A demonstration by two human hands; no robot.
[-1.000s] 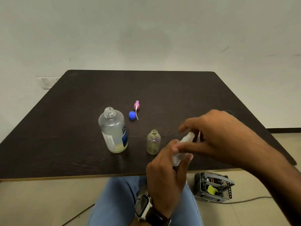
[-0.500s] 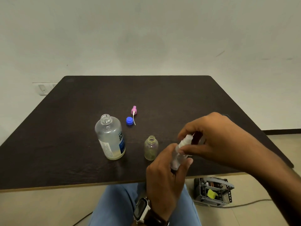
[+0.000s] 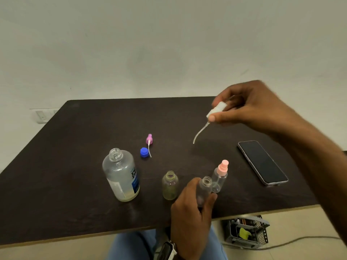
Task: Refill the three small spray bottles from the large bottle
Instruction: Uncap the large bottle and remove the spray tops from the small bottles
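My left hand point(image 3: 191, 212) grips a clear small spray bottle point(image 3: 204, 188) with its neck open, near the table's front edge. My right hand point(image 3: 249, 107) holds its white spray head point(image 3: 216, 109) up over the table, the thin dip tube hanging down. The large bottle point(image 3: 121, 175) stands uncapped at the left, with a little liquid at its bottom. A yellowish small bottle point(image 3: 170, 185) stands open between them. A third small bottle with a pink spray head point(image 3: 220, 175) stands just behind my left hand. A purple spray head point(image 3: 148, 140) and a blue cap point(image 3: 144, 152) lie behind.
A dark phone point(image 3: 262, 162) lies face up on the right of the dark table point(image 3: 56, 175). On the floor under the table's front right edge sits a grey metal box point(image 3: 246, 234) with a cable. My knees in blue jeans are below the front edge.
My right hand has pulled the white spray head out of the clear bottle and lifted it up and to the right. The view has tilted down, revealing the phone and the pink-topped bottle.
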